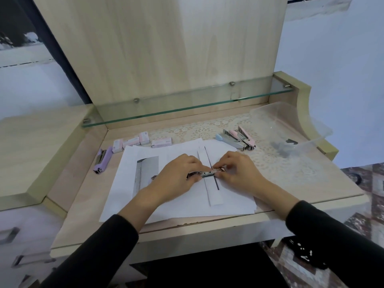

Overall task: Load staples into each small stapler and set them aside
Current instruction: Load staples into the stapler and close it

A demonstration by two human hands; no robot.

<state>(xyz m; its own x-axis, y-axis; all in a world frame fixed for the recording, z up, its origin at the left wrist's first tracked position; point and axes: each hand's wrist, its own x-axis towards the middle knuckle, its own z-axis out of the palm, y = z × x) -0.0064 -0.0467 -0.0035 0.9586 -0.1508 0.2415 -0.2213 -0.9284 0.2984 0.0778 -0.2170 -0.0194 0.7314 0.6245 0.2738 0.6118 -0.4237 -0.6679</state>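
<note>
Both hands meet over the middle of the surface (311, 179), forearms in dark sleeves (104, 246) angling inward. The left hand (178, 173) lies knuckles-up, fingers curled round a small metal stapler (204, 173). The right hand (236, 171) pinches the stapler's right end with thumb and fingertips. Whether a staple strip sits there I cannot tell. Beneath lie white paper sheets (145, 204). At 10 o'clock rests a purple stapler (102, 161), at 11 some staple boxes (143, 140), at 1 a cluster of blue and pink staplers (239, 138), and at 2 a clear plastic tub (291, 125).
</note>
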